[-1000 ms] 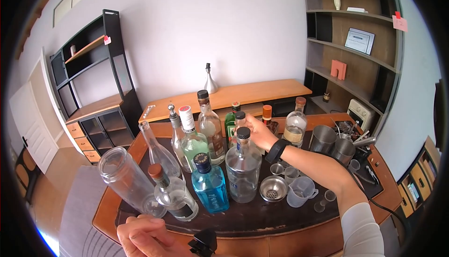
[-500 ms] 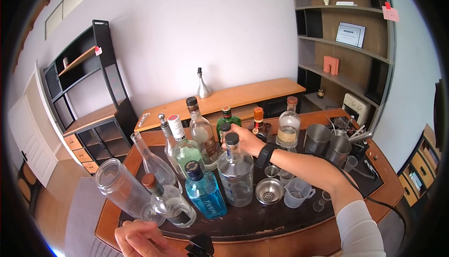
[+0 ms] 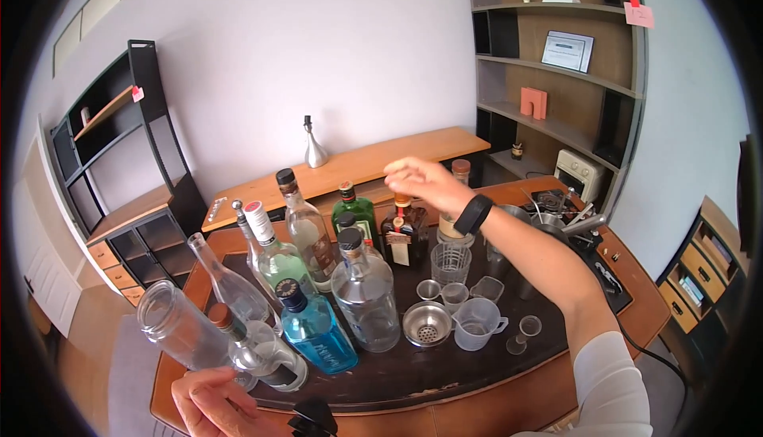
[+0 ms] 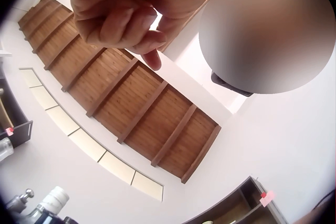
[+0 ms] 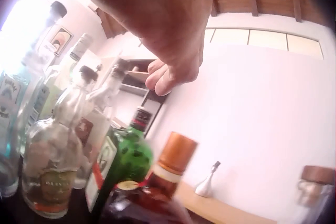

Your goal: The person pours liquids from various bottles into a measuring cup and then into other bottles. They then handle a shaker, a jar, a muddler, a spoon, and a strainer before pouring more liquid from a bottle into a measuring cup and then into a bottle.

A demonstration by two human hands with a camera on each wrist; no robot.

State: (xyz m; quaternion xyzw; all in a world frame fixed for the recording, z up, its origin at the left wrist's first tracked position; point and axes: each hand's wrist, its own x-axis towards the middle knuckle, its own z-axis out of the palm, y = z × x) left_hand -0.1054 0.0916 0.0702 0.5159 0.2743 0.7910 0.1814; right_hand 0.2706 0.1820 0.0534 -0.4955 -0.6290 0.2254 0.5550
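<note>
My right hand (image 3: 429, 186) is raised over an amber bottle with an orange cap (image 3: 401, 236), fingers extended and holding nothing. Beside that bottle stands a green bottle (image 3: 362, 213). A small clear bottle (image 5: 51, 166) with a dark cap shows in the right wrist view; from the head it is mostly hidden behind a large clear bottle (image 3: 367, 306). Low at the front left, my left hand (image 3: 213, 403) hangs loosely curled with nothing in it, near a cork-topped bottle (image 3: 274, 357). A blue bottle (image 3: 319, 337) is close by.
A tilted glass jar (image 3: 179, 326) is at the table's left. Right of the bottles stand a steel strainer (image 3: 427, 324), a plastic measuring jug (image 3: 477, 327), a ribbed mixing glass (image 3: 451, 265) and small cups. A black cable (image 3: 648, 353) runs along the right side.
My right hand has let go of the small dark-capped bottle behind the large clear one and risen rightward over the orange-capped bottle. The head view has turned right. My left hand stays loosely curled.
</note>
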